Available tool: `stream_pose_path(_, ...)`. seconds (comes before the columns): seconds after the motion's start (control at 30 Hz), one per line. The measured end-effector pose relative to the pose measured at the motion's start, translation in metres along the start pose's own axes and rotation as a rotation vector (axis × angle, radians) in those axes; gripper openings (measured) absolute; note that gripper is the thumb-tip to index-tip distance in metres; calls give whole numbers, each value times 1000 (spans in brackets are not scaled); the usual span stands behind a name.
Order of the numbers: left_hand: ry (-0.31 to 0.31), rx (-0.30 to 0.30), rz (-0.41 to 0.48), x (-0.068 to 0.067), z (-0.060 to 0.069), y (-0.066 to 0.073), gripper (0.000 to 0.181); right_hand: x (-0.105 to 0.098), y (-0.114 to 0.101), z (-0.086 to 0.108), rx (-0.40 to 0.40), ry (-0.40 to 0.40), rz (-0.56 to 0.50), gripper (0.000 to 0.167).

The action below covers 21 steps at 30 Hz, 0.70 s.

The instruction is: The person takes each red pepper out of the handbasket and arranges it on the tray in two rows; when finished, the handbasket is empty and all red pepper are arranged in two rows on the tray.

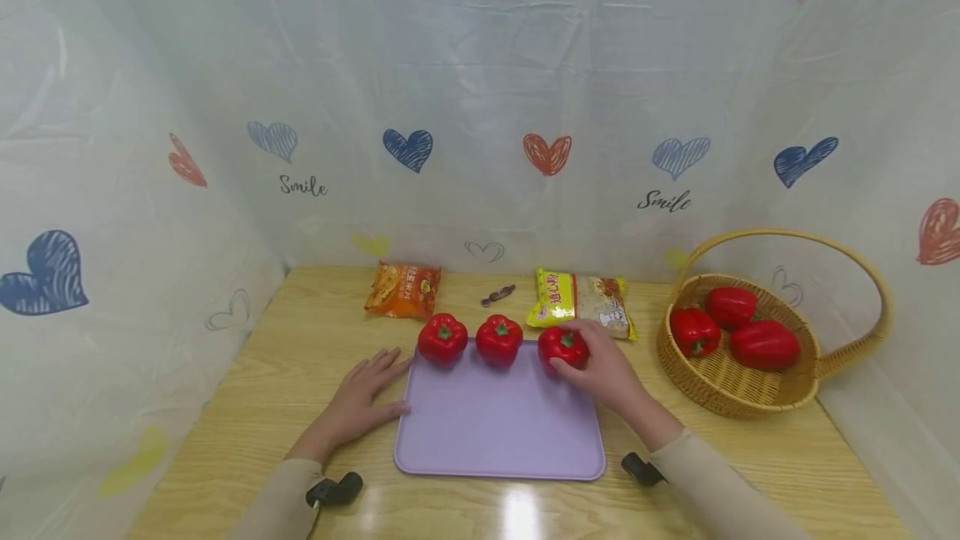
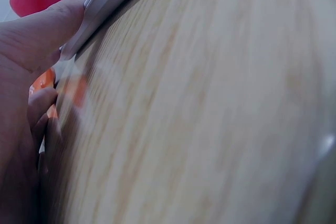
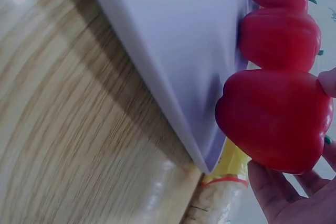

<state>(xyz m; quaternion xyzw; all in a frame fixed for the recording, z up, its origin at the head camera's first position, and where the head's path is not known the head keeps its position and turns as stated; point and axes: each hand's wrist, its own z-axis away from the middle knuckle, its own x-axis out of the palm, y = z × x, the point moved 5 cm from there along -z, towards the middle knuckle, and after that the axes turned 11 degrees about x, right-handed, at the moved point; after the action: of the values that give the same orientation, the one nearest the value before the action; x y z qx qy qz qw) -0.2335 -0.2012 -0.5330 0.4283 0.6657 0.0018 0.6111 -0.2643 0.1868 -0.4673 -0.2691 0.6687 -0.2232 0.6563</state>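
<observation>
A lilac tray (image 1: 498, 432) lies on the table with three red peppers along its far edge. My right hand (image 1: 609, 373) grips the rightmost pepper (image 1: 558, 348) at the tray's far right corner; in the right wrist view, the fingers and thumb curl round this pepper (image 3: 273, 119). The middle pepper (image 1: 498, 342) and the left pepper (image 1: 442, 340) stand apart from it. At the tray's left side my left hand (image 1: 360, 407) rests with fingers spread. The left wrist view shows the thumb of this hand (image 2: 31, 51) touching the tray's rim (image 2: 105, 6).
A wicker basket (image 1: 810, 390) with a tall handle holds three red peppers at the right. Behind the tray lie an orange snack bag (image 1: 403, 290), a small wrapped candy (image 1: 498, 295) and a yellow food packet (image 1: 581, 300). A heart-patterned sheet hangs behind the table.
</observation>
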Motion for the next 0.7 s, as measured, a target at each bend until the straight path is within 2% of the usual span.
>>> stream_pose_path(0.2,-3,6,-8,1,0,-1,73,6,-1,-5,34,-2,16,59)
stream_pose_path(0.7,1,4,-8,-1,0,1,73,10,-1,-9,32,-2,7,60)
